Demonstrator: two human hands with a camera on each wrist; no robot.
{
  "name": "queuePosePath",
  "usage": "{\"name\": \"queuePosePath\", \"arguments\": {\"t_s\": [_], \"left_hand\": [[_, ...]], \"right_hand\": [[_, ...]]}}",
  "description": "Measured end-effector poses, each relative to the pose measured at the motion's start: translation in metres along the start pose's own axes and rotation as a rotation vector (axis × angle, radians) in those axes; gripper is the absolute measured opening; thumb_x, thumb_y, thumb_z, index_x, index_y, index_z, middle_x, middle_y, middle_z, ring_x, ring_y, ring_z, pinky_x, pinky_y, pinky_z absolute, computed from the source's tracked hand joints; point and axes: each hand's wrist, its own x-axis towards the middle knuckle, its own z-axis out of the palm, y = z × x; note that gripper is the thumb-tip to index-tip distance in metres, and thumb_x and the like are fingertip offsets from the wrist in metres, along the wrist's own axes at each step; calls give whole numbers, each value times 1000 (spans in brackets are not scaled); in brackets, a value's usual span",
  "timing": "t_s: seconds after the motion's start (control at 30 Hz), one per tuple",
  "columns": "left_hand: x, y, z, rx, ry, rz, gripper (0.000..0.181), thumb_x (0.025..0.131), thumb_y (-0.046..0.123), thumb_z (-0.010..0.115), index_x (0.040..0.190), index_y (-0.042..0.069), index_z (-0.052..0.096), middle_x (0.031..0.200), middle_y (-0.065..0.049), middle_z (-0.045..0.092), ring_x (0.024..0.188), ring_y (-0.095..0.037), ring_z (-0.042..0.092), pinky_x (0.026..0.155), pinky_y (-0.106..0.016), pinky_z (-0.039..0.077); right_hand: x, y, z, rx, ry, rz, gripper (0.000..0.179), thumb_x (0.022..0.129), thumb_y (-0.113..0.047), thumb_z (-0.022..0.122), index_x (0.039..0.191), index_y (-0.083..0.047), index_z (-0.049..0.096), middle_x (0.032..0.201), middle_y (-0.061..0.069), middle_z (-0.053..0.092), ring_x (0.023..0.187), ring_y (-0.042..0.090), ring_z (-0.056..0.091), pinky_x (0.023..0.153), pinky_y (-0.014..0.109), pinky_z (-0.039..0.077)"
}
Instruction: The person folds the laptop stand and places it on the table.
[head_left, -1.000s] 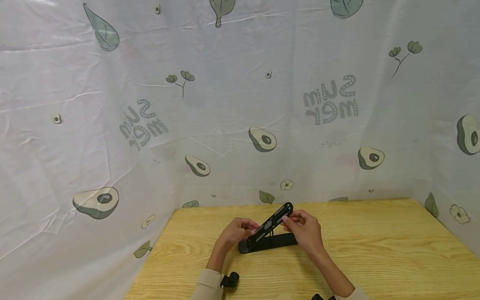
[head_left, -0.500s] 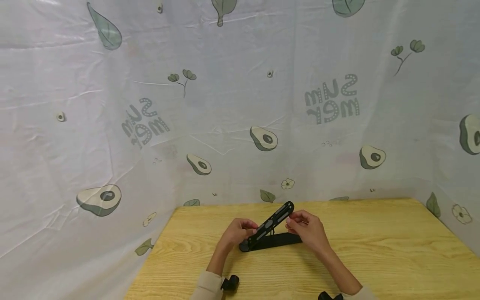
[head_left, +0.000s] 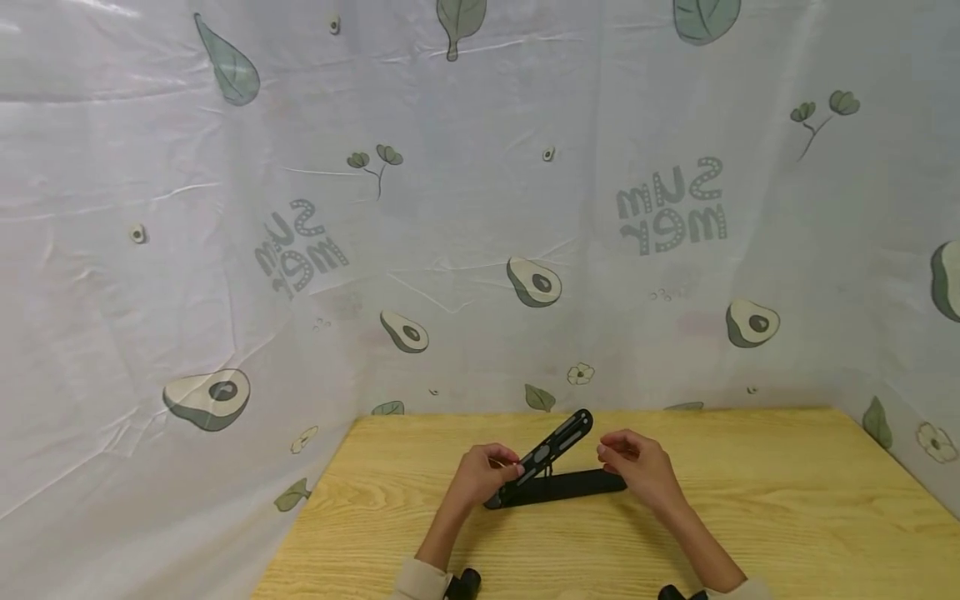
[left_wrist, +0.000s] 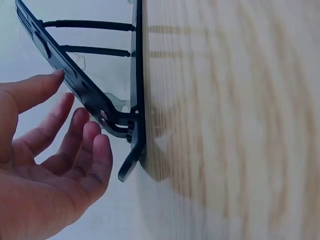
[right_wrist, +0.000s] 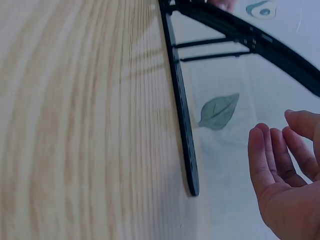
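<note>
A black folding stand (head_left: pixel 566 487) rests on the wooden table, opened into a wedge. Its base bar lies flat, and the slotted upper arm (head_left: pixel 558 439) with grey pads rises to the right. Two thin struts (left_wrist: pixel 95 51) link arm and base. My left hand (head_left: pixel 483 477) is at the hinged end, holding the upper arm lightly with the thumb on its face and the fingertips close behind. Beyond the arm's free end, my right hand (head_left: pixel 641 467) hovers apart from the stand. Its fingers are loosely bent with nothing between them, and a gap shows in the right wrist view.
The wooden table (head_left: pixel 772 492) extends to both sides of the hands. A pale sheet (head_left: pixel 465 233) printed with avocados and leaves hangs behind the table and at the left. Black wrist cameras (head_left: pixel 467 582) sit by the beige sleeves (head_left: pixel 420 579).
My right hand has let go of the upper arm's end and drawn away to the right. The stand keeps its raised angle. My left thumb now sits further over the arm's face.
</note>
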Motion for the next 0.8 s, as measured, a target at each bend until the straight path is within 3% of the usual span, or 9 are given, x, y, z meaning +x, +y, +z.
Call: {"name": "queuePosePath", "arguments": {"t_s": [0.37, 0.6, 0.8], "left_hand": [[-17, 6, 0, 15, -26, -33, 16, 96, 18, 82, 106, 6, 78, 102, -8, 77, 86, -16, 70, 71, -32, 60], [-25, 8, -1, 40, 21, -73, 14, 96, 20, 82, 101, 7, 77, 96, -7, 75, 79, -17, 69, 62, -28, 55], [-30, 12, -3, 6, 8, -141, 16, 97, 21, 81, 100, 5, 77, 91, -7, 74, 70, -23, 71, 57, -31, 58]], "right_hand": [[9, 19, -18, -150, -16, -14, 33, 105, -19, 72, 129, 3, 71, 117, 16, 76, 101, 26, 76, 83, 22, 63], [17, 31, -19, -250, -53, -32, 30, 104, -18, 72, 126, 2, 73, 113, 13, 78, 92, 8, 70, 78, 20, 58], [21, 32, -21, -287, -136, -26, 33, 105, -21, 71, 128, 2, 71, 116, 12, 77, 99, 16, 70, 80, 23, 57]]}}
